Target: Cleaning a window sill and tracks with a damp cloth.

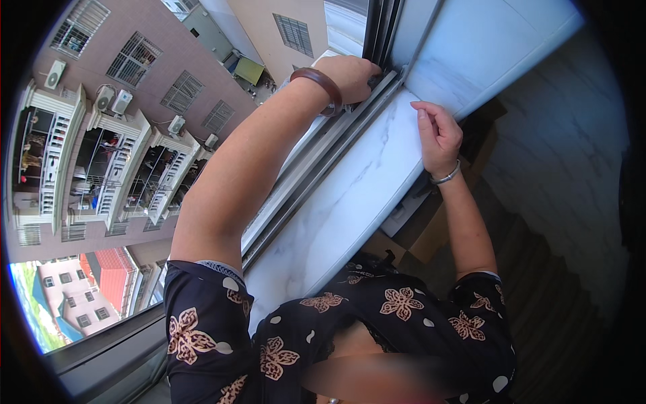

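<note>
My left hand point(348, 78), with a dark reddish-brown bangle point(323, 85) at the wrist, reaches over the sliding-window track point(323, 146) to its far corner. Its fingers bend down at the base of the upright window frame point(383, 33). The fingertips are partly hidden, and a little crumpled greyish material point(348, 107) shows under the palm; whether I grip it I cannot tell. Above the inner edge of the white marbled windowsill point(323, 222) is my right hand point(439, 136), its fingers curled and the thumb against them, nothing visible inside. A silver bangle point(446, 173) circles that wrist.
Beyond the track is a long drop, with a facing building's balconies point(101, 166) and a green canopy point(249, 70) far below. A marbled side wall point(454, 55) closes the sill's far end. Cardboard boxes point(429, 237) stand below the sill's inner edge, by my right arm.
</note>
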The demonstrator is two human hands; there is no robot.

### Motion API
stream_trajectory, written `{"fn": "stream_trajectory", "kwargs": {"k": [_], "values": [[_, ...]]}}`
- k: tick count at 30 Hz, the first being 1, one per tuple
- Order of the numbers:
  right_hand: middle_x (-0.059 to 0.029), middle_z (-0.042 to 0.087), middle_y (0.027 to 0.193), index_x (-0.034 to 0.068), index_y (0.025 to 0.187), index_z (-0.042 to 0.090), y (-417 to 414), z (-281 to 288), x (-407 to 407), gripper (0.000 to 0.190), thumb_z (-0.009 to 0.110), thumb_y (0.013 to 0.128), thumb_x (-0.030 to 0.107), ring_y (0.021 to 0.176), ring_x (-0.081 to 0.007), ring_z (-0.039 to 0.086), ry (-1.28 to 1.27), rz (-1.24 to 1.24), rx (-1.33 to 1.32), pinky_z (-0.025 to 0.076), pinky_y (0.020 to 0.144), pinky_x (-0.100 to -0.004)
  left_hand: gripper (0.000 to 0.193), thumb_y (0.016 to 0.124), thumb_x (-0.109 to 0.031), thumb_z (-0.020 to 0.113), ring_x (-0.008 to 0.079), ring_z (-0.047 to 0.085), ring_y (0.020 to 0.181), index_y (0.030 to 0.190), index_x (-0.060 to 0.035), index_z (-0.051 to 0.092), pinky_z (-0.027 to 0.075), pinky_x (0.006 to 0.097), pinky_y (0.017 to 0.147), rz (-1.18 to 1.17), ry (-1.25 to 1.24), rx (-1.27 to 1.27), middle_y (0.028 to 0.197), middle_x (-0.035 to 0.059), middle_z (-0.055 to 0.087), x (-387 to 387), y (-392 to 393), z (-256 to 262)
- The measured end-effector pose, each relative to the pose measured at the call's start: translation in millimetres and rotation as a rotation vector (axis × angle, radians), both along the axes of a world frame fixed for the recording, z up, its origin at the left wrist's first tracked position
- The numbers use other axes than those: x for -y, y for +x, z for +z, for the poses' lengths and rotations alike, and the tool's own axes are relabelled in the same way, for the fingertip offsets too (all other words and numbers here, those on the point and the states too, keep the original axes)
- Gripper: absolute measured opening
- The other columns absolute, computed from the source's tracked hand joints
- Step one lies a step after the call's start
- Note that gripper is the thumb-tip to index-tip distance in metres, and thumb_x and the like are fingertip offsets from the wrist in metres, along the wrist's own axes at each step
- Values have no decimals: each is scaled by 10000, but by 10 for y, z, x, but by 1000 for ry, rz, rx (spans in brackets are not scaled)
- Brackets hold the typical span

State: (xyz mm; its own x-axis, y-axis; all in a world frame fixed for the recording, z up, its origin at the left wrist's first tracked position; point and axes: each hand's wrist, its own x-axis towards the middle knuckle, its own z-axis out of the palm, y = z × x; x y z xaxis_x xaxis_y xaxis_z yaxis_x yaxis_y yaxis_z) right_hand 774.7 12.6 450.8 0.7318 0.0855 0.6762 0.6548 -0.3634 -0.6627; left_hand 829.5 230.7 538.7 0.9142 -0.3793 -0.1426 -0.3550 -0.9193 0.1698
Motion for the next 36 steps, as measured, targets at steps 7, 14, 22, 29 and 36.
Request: {"fn": "stream_trajectory", "kwargs": {"k": [7, 14, 22, 29, 36], "values": [[-40, 632, 749, 31, 998, 725, 52, -43, -6, 112, 641, 924, 23, 598, -114, 536, -2, -7, 42, 444, 560, -249, 570, 849, -110, 519, 350, 676, 1086, 1408, -205, 574, 520, 419, 981, -19, -15, 31, 1192, 194, 692, -91, -8, -111], [-51, 644, 755, 38, 985, 725, 100, -147, -14, 101, 645, 923, 42, 607, -129, 561, 22, -63, 33, 457, 564, -260, 468, 865, -104, 544, 353, 681, 985, 1316, -184, 641, 534, 417, 926, -74, -219, 195, 1129, 186, 695, -196, -78, -400], [-54, 669, 777, 41, 989, 728, 105, -213, -36, 100, 649, 930, 57, 619, -136, 582, 32, -72, 54, 474, 575, -260, 434, 849, -81, 591, 356, 670, 1050, 1276, -111, 666, 520, 405, 976, -88, -172, 144, 1171, 187, 695, -125, 70, -399], [-41, 659, 768, 41, 999, 730, 127, -215, -15, 101, 649, 941, 57, 609, -117, 562, 65, -48, 60, 464, 568, -244, 440, 864, -61, 581, 357, 670, 1070, 1296, -95, 657, 505, 398, 1006, -50, -173, 149, 1193, 208, 687, -115, 142, -464], [-32, 637, 750, 46, 1008, 737, 162, -270, -15, 107, 655, 941, 64, 599, -107, 540, 47, -50, 104, 451, 561, -244, 430, 866, -62, 569, 358, 690, 1011, 1285, -99, 654, 523, 411, 974, -94, -119, 128, 1129, 211, 706, -295, -35, -475]]}}
